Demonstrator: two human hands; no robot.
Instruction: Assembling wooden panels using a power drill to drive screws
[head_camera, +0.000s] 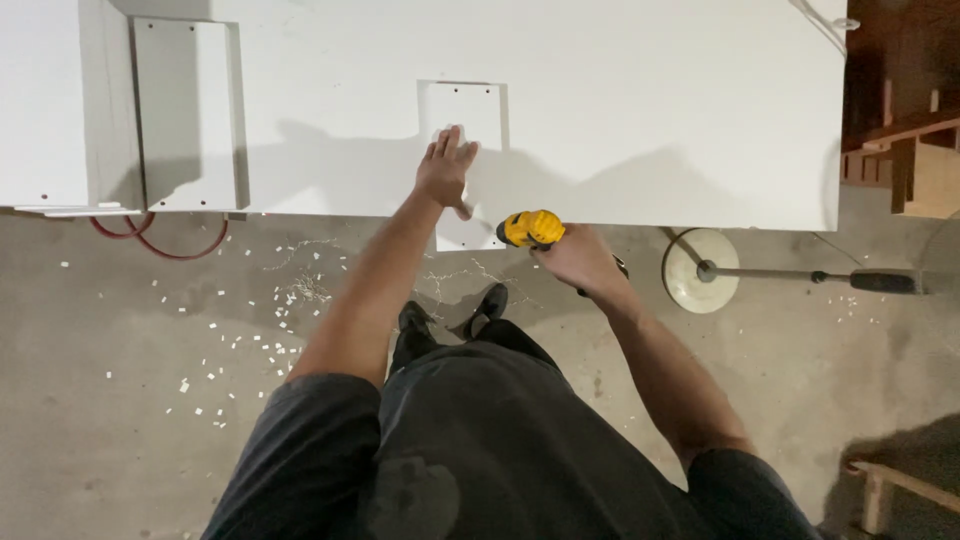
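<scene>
Left hand (446, 168) lies flat, fingers spread, pinning a small white panel (466, 120) to the white bench (650, 100); right hand (578, 258) grips a yellow drill (530, 229) at five o'clock (fastening stage, apparently); next calls for steady, square drill alignment

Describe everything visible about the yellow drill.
The yellow drill is a compact power tool with a yellow body that looks like plastic and dark parts towards the grip. It lies roughly level at the near edge of the white panel, its front end pointing left at the small white board. The right hand wraps its handle, hiding most of it. The bit is too small to make out.
</scene>
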